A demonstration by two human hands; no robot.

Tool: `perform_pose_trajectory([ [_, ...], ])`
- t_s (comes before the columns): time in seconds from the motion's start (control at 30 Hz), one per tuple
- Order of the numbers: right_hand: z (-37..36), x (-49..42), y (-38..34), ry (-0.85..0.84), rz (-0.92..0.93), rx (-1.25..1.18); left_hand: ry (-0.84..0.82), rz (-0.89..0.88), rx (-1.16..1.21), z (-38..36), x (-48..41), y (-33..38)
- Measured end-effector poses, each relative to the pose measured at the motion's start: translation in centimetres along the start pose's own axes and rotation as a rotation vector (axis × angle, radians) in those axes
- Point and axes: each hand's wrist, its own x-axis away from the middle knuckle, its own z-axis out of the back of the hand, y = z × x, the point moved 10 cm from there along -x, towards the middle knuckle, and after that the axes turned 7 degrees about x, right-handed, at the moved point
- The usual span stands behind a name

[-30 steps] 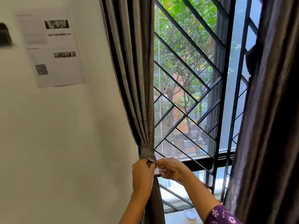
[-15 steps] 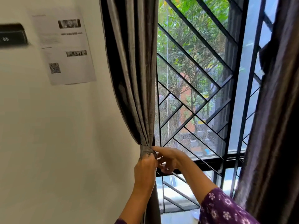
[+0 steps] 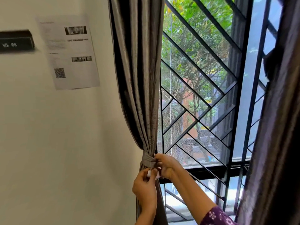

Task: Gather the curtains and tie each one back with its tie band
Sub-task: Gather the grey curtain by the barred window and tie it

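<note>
At 6 o'clock in the view, the left hand (image 3: 145, 185) has its grip pinched on a small white tab (image 3: 149, 173) just under the tie band (image 3: 148, 161). The right hand (image 3: 166, 166), at the band's 3 o'clock, has its grip curled on the band's end. The band cinches the left curtain (image 3: 139, 78), gathered beside the wall. The cloth is likely soft, light and slack, so the band is best held by its ends, close to the bundle. At 3 o'clock the right curtain (image 3: 276, 143) hangs with no band in sight.
</note>
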Motion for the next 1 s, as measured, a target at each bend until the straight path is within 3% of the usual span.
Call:
perform_pose_trajectory([
  [0.23,-0.1,0.0,1.1,-0.188,-0.131,-0.285,-0.069,-0.094,-0.048,-0.6,0.2,0.7],
  [0.33,-0.1,-0.3,0.8,-0.270,-0.125,-0.389,-0.126,-0.065,-0.002,-1.2,0.0,-0.1],
  [0.53,-0.1,0.0,-0.9,-0.452,-0.014,-0.466,-0.284,-0.228,-0.084,-3.6,0.0,1.1],
  [0.87,3.3,0.4,-3.1,-0.224,0.169,0.243,-0.266,-0.213,-0.232,-3.9,0.9,0.2],
  [1.0,4.1,0.6,-4.8,-0.022,0.289,0.557,-0.272,-0.237,-0.259,-4.3,1.4,0.6],
])
